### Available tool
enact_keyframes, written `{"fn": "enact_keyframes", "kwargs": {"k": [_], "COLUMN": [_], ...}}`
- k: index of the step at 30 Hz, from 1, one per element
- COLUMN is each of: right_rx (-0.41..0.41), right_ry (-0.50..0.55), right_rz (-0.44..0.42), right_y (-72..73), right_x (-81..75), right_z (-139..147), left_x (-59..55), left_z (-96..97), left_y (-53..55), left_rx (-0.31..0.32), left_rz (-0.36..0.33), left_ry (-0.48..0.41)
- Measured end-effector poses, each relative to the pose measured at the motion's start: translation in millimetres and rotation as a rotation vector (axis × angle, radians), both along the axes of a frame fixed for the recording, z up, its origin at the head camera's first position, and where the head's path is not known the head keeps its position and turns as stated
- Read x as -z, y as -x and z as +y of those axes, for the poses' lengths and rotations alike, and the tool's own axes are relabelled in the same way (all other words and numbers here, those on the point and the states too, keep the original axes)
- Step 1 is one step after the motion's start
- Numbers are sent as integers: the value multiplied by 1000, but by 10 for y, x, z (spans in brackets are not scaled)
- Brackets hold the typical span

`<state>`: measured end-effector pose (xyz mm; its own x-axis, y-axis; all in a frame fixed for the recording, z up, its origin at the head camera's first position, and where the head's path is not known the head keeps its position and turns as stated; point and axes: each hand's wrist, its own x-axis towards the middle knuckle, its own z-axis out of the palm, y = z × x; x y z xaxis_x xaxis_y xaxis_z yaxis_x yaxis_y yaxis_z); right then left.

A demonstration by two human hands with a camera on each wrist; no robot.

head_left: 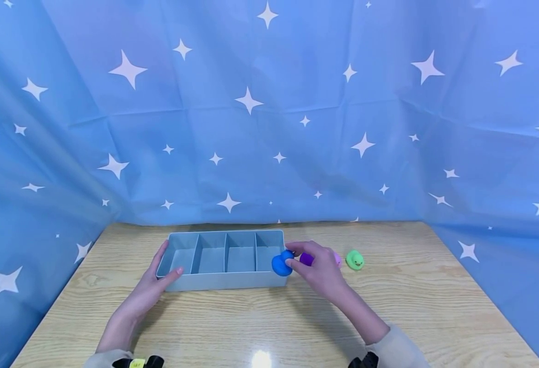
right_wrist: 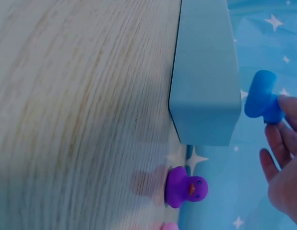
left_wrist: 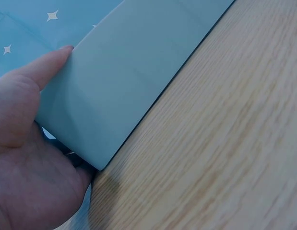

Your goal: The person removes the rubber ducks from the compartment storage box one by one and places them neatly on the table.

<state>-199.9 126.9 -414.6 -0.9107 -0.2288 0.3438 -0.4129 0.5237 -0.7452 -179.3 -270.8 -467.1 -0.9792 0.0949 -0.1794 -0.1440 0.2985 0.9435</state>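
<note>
A grey-blue storage box (head_left: 223, 282) with several compartments in a row lies lengthwise on the table; the compartments look bare inside. My left hand (head_left: 146, 290) grips its left end, the thumb over the front wall and the fingers along the end wall. Between thumb and fingertips my right hand (head_left: 325, 276) pinches a blue rubber duck (head_left: 280, 265). In the head view this duck overlaps the box's front right corner; the right wrist view has it raised above rim height. A purple rubber duck (right_wrist: 177, 188) sits just off the box's right end, partly behind my right hand in the head view.
A pink duck (head_left: 338, 259), mostly hidden by my right hand, and a green duck (head_left: 354, 260) stand further right on the wooden table (head_left: 416, 296). Blue cloth with white stars (head_left: 306, 168) hangs behind the table and along its sides.
</note>
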Motion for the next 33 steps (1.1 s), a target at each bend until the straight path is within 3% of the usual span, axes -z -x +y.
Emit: {"fn": "enact_keyframes", "kwargs": {"k": [5,20,33], "right_rx": [7,31,61], "right_ry": [21,-13,5], "right_rz": [-9,79,-7], "right_y": [-25,-69,-70], "right_x": [1,16,-55], "right_z": [34,167,247], "left_x": [-2,15,8], "left_z": [4,-2,0], "left_y": [-1,1,1], "left_rx": [-2,2,3], "left_rz": [2,4,5], "left_ry": [-1,4,13]}}
